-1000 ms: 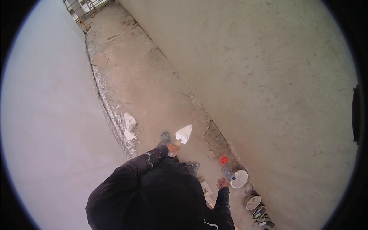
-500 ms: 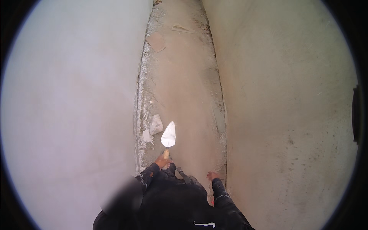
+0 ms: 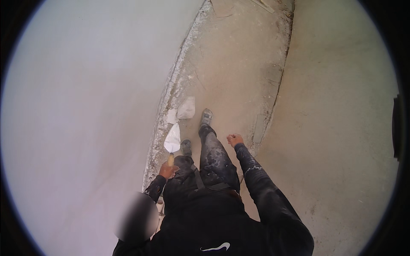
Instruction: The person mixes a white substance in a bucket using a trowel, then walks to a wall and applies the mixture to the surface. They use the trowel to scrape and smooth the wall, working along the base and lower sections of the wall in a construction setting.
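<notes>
My left hand is wrapped round the wooden handle of a trowel. Its bright, pointed metal blade points away from me, beside my left shoe and over the floor's left edge. My right hand hangs out ahead over the floor to the right of my legs. Its fingers look curled in, with no tool visible in them. Pale stains mark both the dark sleeves and the trousers.
Smooth pale walls rise on the left and right of a narrow dusty floor. Rough whitish debris lines the left wall's foot. A pale flat piece lies beyond the trowel. My right shoe stands ahead of the left shoe.
My view has tilted and turned, so my legs and shoes now show. The right arm reaches farther forward in the picture. The trowel stays in my left hand and appears farther left.
</notes>
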The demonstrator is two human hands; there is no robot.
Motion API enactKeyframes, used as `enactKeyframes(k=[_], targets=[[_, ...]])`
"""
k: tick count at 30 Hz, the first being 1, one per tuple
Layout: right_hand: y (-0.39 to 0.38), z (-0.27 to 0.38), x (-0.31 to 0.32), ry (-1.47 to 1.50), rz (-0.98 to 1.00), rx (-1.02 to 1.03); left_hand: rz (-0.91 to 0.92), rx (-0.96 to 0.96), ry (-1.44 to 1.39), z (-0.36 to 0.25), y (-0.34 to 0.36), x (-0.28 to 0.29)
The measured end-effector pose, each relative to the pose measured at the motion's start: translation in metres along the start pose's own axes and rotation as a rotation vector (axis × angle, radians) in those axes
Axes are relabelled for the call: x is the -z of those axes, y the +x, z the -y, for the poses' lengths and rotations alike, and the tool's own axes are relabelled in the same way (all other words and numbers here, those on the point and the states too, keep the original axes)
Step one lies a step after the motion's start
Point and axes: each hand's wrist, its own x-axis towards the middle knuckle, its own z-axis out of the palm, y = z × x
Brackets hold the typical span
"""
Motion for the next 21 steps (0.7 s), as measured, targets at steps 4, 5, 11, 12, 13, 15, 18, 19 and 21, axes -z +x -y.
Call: enactKeyframes(k=[4, 5, 11, 12, 13, 15, 18, 19, 21], targets=[[0.064, 0.04, -0.032, -0.223, 0.142, -0.002, -0.108, 0.097, -0.36, -0.043, 0.0, -0.017], [0.07, 0.066, -0.037, -0.252, 0.243, -0.065, -0.147, 0.134, -0.474, -0.045, -0.001, -0.026], [0.186, 0.108, -0.087, -0.493, 0.25, 0.082, -0.142, 0.224, -0.572, -0.051, 0.021, -0.075], [0.202, 0.11, -0.095, -0.49, 0.283, 0.069, -0.15, 0.25, -0.603, -0.051, 0.019, -0.085], [0.22, 0.117, -0.111, -0.493, 0.319, 0.062, -0.163, 0.272, -0.643, -0.055, 0.02, -0.091], [0.256, 0.116, -0.136, -0.543, 0.283, 0.094, -0.154, 0.309, -0.675, -0.057, 0.038, -0.092], [0.286, 0.123, -0.165, -0.6, 0.367, 0.055, -0.174, 0.366, -0.656, -0.052, 0.053, -0.094], [0.303, 0.122, -0.179, -0.583, 0.385, 0.021, -0.186, 0.407, -0.648, -0.052, 0.062, -0.091], [0.333, 0.11, -0.216, -0.605, 0.388, 0.058, -0.231, 0.488, -0.65, -0.044, 0.066, -0.091]])
